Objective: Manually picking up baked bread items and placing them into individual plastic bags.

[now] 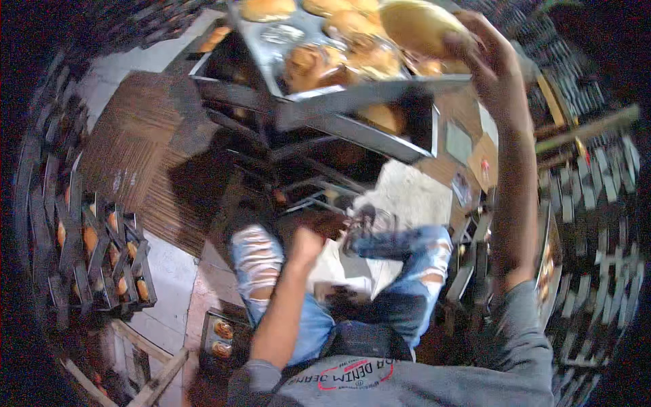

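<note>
My right hand (473, 48) is raised at the top of the view and holds a golden bread roll (422, 28); both are blurred. The roll is over the right side of a metal baking tray (315, 96), where several browned rolls (363, 56) sit. Crinkled clear wrapping or a shiny bare patch (281, 33) shows among them. Other trays (381, 135) are stacked crosswise beneath, one with a roll partly visible. My left hand (307, 244) is low between my knees, beside a dark brown patch; its fingers are hidden or blurred.
At left, stacked trays (101, 254) hold more rolls. A small tray (218, 336) with two rolls lies by my leg, near a wooden frame (152, 376). Tray stacks (585, 305) line the right side. Flattened cardboard (137, 152) and pale sheeting (412, 196) cover parts of the floor.
</note>
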Demonstrator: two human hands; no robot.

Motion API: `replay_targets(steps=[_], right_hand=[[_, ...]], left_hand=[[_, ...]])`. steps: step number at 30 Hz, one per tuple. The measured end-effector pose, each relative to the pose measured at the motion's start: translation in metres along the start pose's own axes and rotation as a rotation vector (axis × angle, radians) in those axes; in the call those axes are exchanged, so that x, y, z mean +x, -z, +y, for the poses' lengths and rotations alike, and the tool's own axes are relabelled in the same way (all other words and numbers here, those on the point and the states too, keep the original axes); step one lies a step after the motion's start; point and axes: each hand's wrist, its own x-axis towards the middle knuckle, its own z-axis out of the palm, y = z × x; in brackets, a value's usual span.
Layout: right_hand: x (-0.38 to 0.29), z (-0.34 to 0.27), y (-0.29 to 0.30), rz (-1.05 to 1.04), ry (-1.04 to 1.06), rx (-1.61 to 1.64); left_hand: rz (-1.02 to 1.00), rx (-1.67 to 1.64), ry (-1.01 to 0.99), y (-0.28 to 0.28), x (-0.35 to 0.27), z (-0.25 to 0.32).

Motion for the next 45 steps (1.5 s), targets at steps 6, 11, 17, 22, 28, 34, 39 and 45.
replay_targets(steps=[6, 11, 17, 22, 28, 34, 39, 45], right_hand=[[-0.245, 0.017, 0.019, 0.585, -0.857, 0.692], [-0.346, 0.001, 0.002, 0.436, -0.829, 1.361], [-0.365, -0.006, -0.014, 0.273, -0.881, 1.522], [-0.356, -0.017, -0.016, 0.436, -0.561, 1.747], [-0.347, -0.028, -0.037, 0.251, -0.731, 1.497], [-0.309, -0.047, -0.087, 0.641, -0.674, 1.641], [-0.313, -0.050, -0.087, 0.512, -0.733, 1.575], [-0.302, -0.059, -0.065, 0.194, -0.144, -0.136]], left_hand=[[-0.168, 0.096, 0.244, -0.005, -0.007, 0.001], [-0.177, 0.598, 0.071, -0.032, -0.019, 0.019], [-0.566, 0.880, -0.031, -0.073, -0.033, 0.063], [-0.248, 0.548, 0.118, -0.070, -0.034, 0.059], [-0.722, 0.124, 0.026, -0.036, -0.040, 0.078], [-0.420, -0.518, -0.138, -0.100, -0.082, 0.013], [-0.217, -0.315, 0.018, -0.107, -0.093, -0.016], [-0.338, -0.409, 0.005, -0.104, -0.097, 0.002]])
